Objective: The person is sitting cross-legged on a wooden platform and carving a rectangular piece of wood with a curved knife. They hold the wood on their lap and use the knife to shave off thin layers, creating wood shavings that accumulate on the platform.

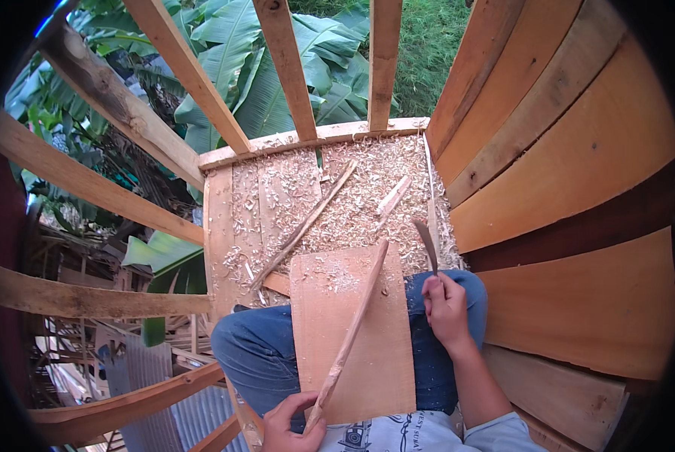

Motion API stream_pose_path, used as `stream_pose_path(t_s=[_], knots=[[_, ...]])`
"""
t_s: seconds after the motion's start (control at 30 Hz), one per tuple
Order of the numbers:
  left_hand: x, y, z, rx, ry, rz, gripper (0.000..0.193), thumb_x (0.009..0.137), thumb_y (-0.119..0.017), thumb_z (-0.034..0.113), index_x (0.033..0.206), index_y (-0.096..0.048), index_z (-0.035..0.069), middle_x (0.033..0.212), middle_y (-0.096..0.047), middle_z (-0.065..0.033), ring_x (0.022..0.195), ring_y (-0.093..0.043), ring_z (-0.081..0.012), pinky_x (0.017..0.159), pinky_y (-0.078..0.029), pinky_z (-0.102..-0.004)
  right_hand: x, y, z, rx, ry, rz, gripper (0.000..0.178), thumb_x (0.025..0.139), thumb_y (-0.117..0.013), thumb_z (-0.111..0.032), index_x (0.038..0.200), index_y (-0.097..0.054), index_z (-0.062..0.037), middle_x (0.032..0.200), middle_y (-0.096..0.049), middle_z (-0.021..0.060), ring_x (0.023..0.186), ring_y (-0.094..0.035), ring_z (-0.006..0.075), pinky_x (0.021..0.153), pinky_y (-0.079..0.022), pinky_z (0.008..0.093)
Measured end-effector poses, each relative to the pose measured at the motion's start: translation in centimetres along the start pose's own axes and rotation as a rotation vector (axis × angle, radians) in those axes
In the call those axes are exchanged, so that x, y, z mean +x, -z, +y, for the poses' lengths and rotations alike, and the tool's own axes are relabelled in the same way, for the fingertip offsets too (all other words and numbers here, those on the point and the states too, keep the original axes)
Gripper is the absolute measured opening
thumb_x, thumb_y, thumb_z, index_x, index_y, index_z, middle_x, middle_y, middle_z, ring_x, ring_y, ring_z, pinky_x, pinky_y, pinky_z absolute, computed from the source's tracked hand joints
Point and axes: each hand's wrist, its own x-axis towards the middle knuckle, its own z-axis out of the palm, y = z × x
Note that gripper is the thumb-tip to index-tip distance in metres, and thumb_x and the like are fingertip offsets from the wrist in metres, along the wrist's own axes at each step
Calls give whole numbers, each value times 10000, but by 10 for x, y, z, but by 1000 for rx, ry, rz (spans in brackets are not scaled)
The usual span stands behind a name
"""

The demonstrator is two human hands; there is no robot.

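A long, roughly whittled wooden stick (355, 325) slants over a flat wooden board (382, 369) lying across my lap. My left hand (293, 422) is closed around the stick's near end, close to my shirt. By my right knee, my right hand (446, 303) grips a knife, its thumb along the handle. The knife's curved dark blade (428, 245) points away from me and stands apart from the stick; its handle is mostly hidden in my fist. A few pale shavings (341, 280) rest on the far part of the board.
Wood shavings (371, 188) cover much of the plank floor (220, 211) ahead. Another long stick (307, 226) and a short split piece (394, 196) lie there. Upright slats (284, 68) edge the floor ahead and left; a plank wall (571, 301) rises at right. Banana leaves (239, 68) grow outside.
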Motion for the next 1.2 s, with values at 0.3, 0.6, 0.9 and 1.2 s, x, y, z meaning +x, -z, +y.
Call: stream_pose_path(t_s=[0.3,0.6,0.9,1.2], knots=[[-9,-3,-7,80,149,-3,384,809,-645,4,1186,-577,-8,1011,-642,-82,947,-599,-141,840,-483,-288,-8,-20,7,-491,346,-224,520,856,-627,-525,631,-576,-58,560,-589,144,566,-635,327,519,-499,403],[-7,-8,0,38,128,2,354,806,-676,42,1147,-608,-24,1009,-654,-82,946,-603,-157,848,-477,-293,56,3,-5,-463,86,7,582,850,-623,-543,615,-613,-11,550,-587,162,576,-627,364,543,-486,438],[5,6,-14,32,115,13,315,821,-682,62,1121,-611,-3,931,-625,-33,872,-576,-121,796,-472,-275,0,-23,1,-576,284,-173,613,769,-671,-614,562,-580,-44,514,-572,132,514,-622,308,493,-489,403],[16,12,-17,-7,155,19,307,828,-682,65,1118,-605,-1,936,-617,-28,870,-565,-115,794,-464,-269,39,-29,4,-703,267,-56,665,731,-661,-676,568,-561,-39,527,-557,127,510,-600,309,499,-469,404]])
